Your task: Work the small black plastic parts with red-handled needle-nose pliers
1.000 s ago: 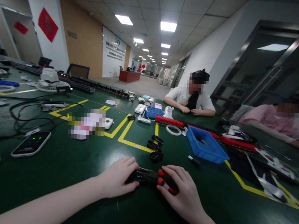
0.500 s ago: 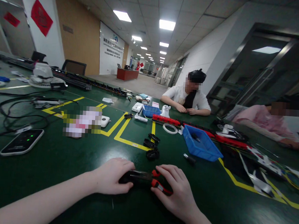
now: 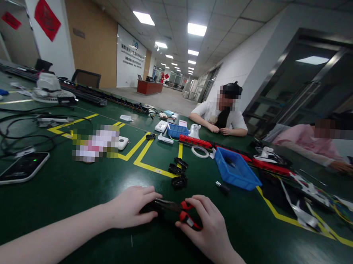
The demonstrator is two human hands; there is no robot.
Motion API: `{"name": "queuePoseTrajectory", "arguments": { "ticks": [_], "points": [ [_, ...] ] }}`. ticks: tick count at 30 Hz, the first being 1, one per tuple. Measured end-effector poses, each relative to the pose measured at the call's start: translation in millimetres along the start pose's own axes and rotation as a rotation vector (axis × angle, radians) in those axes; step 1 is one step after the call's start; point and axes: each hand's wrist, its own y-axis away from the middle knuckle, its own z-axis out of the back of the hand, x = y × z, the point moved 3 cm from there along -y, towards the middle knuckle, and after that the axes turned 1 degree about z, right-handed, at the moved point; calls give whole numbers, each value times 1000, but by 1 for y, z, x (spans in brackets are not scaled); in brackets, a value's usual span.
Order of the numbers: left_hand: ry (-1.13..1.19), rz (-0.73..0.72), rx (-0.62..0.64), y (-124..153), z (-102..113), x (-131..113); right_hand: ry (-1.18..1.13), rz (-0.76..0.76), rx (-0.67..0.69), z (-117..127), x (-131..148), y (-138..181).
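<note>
Near the front of the green table (image 3: pixel 92 238), my right hand (image 3: pixel 209 223) is closed around the red handles of a pair of pliers (image 3: pixel 186 218). The handles are spread apart, and the metal jaws point left towards my left hand (image 3: pixel 134 209). Its thumb and fingers pinch a small black part (image 3: pixel 148 206) at the jaw tips; most of that part is hidden by the fingers. Just beyond my hands lie several black pieces (image 3: pixel 178 182) in a loose row. A short black and silver cylinder (image 3: pixel 222 187) rests to their right.
A blue tray (image 3: pixel 239 183) stands ahead on the right, beside red strips (image 3: pixel 195 141). To the left are a phone (image 3: pixel 23 168), black cables (image 3: pixel 3 129) and a white device (image 3: pixel 122 143). Two people sit across the table. Yellow tape marks the tabletop.
The pliers' metal jaws show more plainly between my hands, and the right hand has turned slightly. The whole view has shifted a little; my left hand stays almost where it was.
</note>
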Motion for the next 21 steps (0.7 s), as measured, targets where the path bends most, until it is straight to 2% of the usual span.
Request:
{"name": "queuePoseTrajectory", "arguments": {
  "ticks": [11, 21],
  "points": [
    [64, 15, 4, 0, 3, -3, -9, -40, 87, 2, 1, -5],
    [119, -11, 3, -1, 3, -3, -6, 23, 35, 0, 3, -5]
  ]
}}
